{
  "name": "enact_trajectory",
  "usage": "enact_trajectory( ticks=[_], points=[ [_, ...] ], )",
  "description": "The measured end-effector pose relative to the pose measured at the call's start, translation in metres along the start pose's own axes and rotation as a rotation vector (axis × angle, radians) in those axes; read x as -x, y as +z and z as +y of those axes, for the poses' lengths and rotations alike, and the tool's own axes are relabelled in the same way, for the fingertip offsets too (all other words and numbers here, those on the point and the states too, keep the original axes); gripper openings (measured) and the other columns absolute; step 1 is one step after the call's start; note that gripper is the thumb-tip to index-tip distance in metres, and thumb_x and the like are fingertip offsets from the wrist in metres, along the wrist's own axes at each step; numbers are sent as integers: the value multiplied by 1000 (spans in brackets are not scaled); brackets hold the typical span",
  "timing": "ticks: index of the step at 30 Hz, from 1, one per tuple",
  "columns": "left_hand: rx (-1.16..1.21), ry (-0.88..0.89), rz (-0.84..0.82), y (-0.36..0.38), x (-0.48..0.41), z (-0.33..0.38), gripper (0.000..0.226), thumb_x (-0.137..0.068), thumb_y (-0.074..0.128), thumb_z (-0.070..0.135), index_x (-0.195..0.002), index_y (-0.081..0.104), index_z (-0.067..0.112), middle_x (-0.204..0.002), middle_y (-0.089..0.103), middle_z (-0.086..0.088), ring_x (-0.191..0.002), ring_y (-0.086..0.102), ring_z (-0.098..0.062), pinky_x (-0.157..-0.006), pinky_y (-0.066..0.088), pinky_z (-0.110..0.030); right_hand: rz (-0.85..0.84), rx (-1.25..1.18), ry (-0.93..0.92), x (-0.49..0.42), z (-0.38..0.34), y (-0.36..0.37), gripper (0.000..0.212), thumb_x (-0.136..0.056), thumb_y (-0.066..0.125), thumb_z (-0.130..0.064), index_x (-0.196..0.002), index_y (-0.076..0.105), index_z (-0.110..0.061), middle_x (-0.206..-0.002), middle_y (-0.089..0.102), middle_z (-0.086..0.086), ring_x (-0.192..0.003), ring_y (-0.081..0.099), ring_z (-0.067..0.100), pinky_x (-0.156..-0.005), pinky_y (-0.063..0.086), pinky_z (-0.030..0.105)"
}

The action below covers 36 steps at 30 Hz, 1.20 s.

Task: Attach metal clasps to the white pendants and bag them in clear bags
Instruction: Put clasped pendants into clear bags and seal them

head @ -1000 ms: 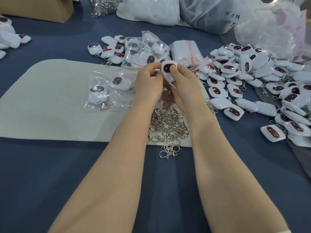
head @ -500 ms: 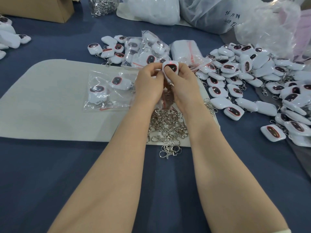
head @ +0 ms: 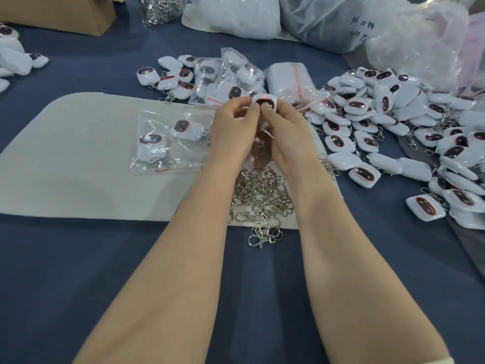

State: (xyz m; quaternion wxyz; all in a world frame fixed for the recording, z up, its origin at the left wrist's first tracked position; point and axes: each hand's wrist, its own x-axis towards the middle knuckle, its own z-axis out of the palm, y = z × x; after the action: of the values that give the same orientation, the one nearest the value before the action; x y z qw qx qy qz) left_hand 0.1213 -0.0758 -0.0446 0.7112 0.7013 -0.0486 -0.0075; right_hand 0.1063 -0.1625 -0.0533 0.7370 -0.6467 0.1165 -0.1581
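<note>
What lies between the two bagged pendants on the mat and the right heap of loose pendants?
Head view: the left hand and right hand, pinching one white pendant, and, nearer, a pile of metal clasps.

Your tabletop [head: 78, 285] was covered in dark blue cloth. Pale mat [head: 78, 166] lay flat before you. At your right, big heap of white pendants [head: 393, 127] sat on cloth, just beside mat. Beyond mat lay bagged pendants [head: 228, 77] and stack of clear bags [head: 288, 77]. Far side held cardboard box [head: 65, 11], clasp pile [head: 160, 6] and plastic sacks [head: 236, 14]. Few clasps [head: 265, 236] lay just off mat's near edge. Stray pendants [head: 15, 61] sat at your far left.
</note>
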Motion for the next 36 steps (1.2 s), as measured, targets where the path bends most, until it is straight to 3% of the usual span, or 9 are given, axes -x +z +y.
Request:
enact_trajectory(
  ticks=[4,8,10,14,20,24,28,32,36],
  points=[
    [-26,36,24,-1,-4,-1,8,-93,58,24,-88,56,29,-97,63,6,-102,63,-17,-94,51,-37,-38,-61,37,0,-1,1,28,-104,39,-16,-95,66,-12,-93,66,14,-88,63,24,-85,53,45],
    [4,58,25,-1,-4,-1,3,-94,58,23,-95,57,21,-93,60,8,-86,58,-4,-57,47,-6,26,-19,35,0,-2,1,29,-104,41,-20,-98,69,-13,-98,70,11,-93,66,23,-94,52,46],
    [32,33,24,0,-6,0,4,-94,59,22,-95,57,20,-91,60,8,-87,57,-4,-65,47,-8,45,28,12,0,-3,1,30,-103,42,-22,-107,68,-8,-105,69,17,-100,65,30,-98,50,50],
    [138,-86,16,-2,-9,2,6,-92,61,18,-87,58,18,-94,62,-6,-87,57,-16,-89,50,-33,41,74,-24,2,-6,2,27,-102,47,-23,-102,69,-7,-103,70,19,-98,67,34,-96,51,51],
    [313,-159,-46,-7,-10,2,14,-91,61,10,-79,55,13,-76,57,-5,-64,53,-11,-61,45,-20,44,210,-119,5,-5,0,31,-103,44,-23,-79,64,-16,-73,68,2,-69,61,8,-65,51,25],
    [401,-200,-85,-6,-9,2,16,-91,61,7,-77,53,12,-78,57,-6,-64,52,-11,-59,46,-17,73,155,-109,4,-6,2,29,-103,43,-20,-98,66,-4,-100,68,27,-86,60,25,-86,50,48],
    [509,-335,-130,-9,-8,4,13,-90,63,15,-79,57,16,-61,66,1,-50,60,-7,-49,48,-17,56,48,-26,2,-3,2,30,-102,46,-24,-87,68,-12,-88,67,12,-85,58,25,-83,47,44],
    [566,-332,-126,-7,-7,4,9,-93,59,14,-85,61,13,-67,69,0,-63,64,-10,-59,54,-21,88,-33,13,-1,-3,2,29,-102,47,-24,-84,68,-17,-81,66,3,-79,57,18,-77,45,37],
    [555,-280,-131,-3,-6,4,8,-95,55,8,-90,62,10,-73,68,-3,-61,63,-9,-59,54,-20,82,-37,26,0,-4,3,25,-101,48,-27,-90,68,-17,-96,70,8,-96,64,22,-95,49,42]
  ],
)
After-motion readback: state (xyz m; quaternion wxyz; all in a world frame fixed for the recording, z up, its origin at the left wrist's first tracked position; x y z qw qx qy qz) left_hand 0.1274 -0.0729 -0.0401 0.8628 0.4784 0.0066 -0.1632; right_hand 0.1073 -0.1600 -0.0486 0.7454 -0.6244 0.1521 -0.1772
